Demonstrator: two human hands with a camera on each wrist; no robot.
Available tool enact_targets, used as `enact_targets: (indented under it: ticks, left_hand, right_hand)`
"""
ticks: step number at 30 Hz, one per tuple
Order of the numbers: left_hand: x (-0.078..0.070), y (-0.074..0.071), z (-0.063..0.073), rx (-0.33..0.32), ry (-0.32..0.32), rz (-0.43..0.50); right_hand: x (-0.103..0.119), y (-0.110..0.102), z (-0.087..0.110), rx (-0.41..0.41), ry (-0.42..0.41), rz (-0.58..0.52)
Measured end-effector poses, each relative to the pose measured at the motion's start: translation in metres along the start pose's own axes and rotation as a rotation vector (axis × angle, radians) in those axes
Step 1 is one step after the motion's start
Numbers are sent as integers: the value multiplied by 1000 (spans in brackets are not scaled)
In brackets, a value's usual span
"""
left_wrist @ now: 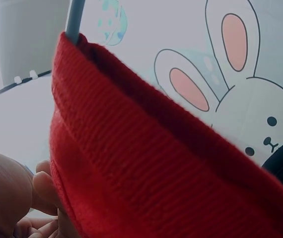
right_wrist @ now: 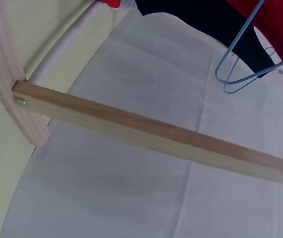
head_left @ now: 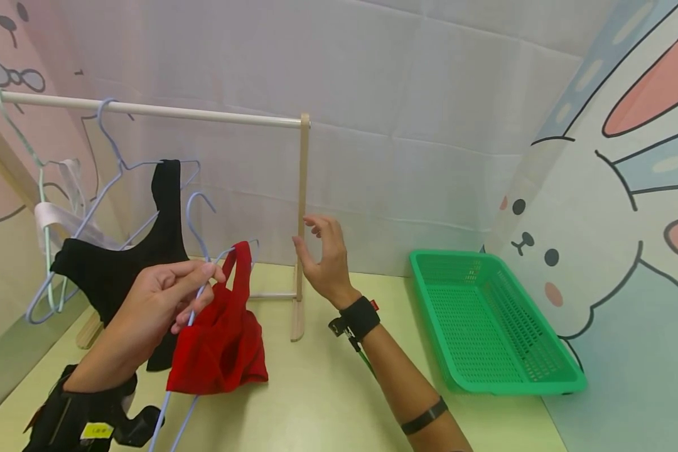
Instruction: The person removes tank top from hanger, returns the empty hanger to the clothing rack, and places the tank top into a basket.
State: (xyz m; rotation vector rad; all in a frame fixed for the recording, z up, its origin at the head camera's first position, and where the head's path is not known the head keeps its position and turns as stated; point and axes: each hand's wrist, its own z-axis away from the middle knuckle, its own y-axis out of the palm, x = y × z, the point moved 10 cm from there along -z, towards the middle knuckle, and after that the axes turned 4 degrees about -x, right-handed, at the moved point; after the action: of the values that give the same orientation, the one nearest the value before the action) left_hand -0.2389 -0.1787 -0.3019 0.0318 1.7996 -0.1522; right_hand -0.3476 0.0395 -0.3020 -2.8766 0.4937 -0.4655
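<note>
My left hand pinches a light blue clothes hanger near the base of its hook. From that hanger a red strappy top hangs by a shoulder strap, and the hanger's lower end reaches below the cloth. Up close in the left wrist view, the ribbed red top fills much of the picture and partly hides the left fingers. My right hand is raised beside the rack's wooden post, its fingers loosely bent and nothing in them.
A white rail carries a blue hanger with a black top and a pale green hanger with a white garment. To the right, a green plastic basket stands on the yellowish table, beside a rabbit-print curtain.
</note>
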Motion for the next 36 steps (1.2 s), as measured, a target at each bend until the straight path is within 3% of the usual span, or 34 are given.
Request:
enact_targets:
  ticks: [7,13,18,25,36]
  left_hand:
    - [1,-1,2,0,1,-4]
    - [-2,-1,3,15,9,-2]
    - [0,-1,4,17,-10,-18]
    - [2,0,5,27,14,17]
    - [-8,8,9,49,31,-27]
  right_hand:
    - [25,21,-6,149,-11,-34]
    - [40,49,-2,349,33,-154]
    - [51,64,4,457,59,-252]
    - [59,69,6,456,43,-279]
    - [56,78,7,414,75,-324]
